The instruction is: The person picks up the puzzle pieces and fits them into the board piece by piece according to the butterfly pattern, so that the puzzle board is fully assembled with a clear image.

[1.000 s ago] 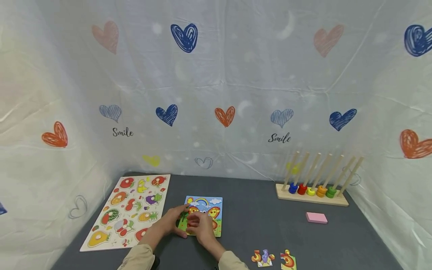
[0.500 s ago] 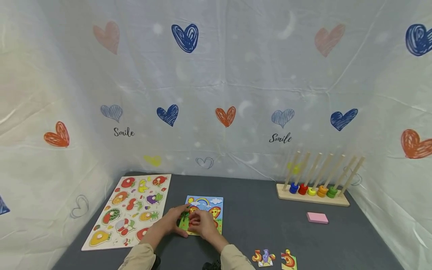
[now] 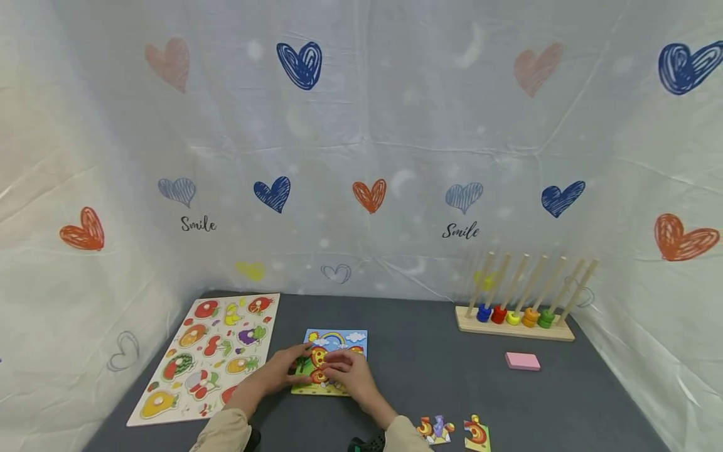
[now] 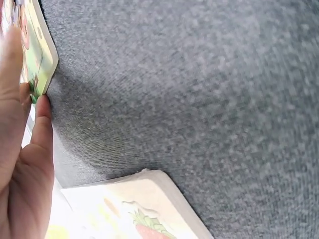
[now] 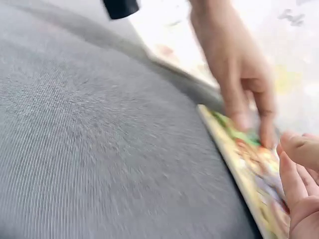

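Note:
A butterfly jigsaw board point(image 3: 356, 339) with a rainbow and clouds lies flat on the dark tabletop. My left hand point(image 3: 277, 370) rests at its left side, fingers fairly straight; in the left wrist view one fingertip point(image 4: 43, 105) touches the board's edge. Over the board's right part is my right hand point(image 3: 356, 380), fingers loosely bent, with nothing visible between them. It covers much of the picture's right half. In the right wrist view both hands are beside the blurred board point(image 5: 234, 164). Two loose jigsaw pieces, one with purple point(image 3: 437, 430) and one orange and green point(image 3: 477, 433), lie at the front.
A large fruit peg puzzle point(image 3: 189, 411) lies at the left. Toward the back right stands a wooden peg rack point(image 3: 514, 328) with coloured rings, and a pink block point(image 3: 522, 361) sits in front of it. A heart-printed curtain point(image 3: 361, 125) closes off the back and sides.
My right hand has shifted right across the board and its fingers have spread a little, uncovering the left wing of the butterfly. The left hand stays at the board's left side.

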Tool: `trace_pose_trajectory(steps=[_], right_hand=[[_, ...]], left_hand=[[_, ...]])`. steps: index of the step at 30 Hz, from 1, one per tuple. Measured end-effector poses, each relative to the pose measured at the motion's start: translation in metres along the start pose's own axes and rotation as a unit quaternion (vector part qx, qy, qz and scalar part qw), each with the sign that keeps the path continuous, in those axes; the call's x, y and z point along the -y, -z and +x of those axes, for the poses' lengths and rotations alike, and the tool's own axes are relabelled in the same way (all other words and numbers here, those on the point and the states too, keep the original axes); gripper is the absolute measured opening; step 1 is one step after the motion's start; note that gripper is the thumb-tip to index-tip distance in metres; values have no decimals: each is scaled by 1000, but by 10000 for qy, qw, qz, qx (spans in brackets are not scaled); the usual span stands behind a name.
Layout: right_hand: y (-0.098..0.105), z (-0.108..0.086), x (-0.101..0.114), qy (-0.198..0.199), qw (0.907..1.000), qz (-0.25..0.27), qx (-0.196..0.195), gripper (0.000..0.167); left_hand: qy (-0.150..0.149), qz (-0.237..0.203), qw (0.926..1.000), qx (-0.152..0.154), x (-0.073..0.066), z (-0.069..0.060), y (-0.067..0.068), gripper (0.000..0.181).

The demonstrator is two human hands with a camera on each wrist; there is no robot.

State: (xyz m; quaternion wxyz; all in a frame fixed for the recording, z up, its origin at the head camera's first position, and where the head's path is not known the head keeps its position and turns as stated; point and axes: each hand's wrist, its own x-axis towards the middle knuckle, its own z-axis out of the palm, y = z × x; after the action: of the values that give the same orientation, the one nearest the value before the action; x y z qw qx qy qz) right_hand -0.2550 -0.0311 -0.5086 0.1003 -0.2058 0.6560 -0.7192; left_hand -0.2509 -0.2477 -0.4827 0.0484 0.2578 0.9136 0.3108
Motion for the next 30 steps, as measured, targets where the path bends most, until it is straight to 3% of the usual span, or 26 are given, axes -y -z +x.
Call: trace_pose_trajectory(steps=[7,14,19,26,30], right_hand=[[51,-27,18,-188,9996,-186,78,29],[115,-70,39,-719,9958,-527,217,37],[152,-101,42,-1011,9899,-884,460,40],[181,-132,39,-1418,9751,-1488,828,49],[185,-137,38,-1298,9681,-1975,833,47]], left_hand=[[75,62,9999,52,2,1,0,57],[76,-56,9999,51,1,1,0,58],[101,-113,9999,72,1,-1,1,57],[78,-54,9999,68,2,-2,0,57],[97,-113,9999,46,1,-1,1,58]])
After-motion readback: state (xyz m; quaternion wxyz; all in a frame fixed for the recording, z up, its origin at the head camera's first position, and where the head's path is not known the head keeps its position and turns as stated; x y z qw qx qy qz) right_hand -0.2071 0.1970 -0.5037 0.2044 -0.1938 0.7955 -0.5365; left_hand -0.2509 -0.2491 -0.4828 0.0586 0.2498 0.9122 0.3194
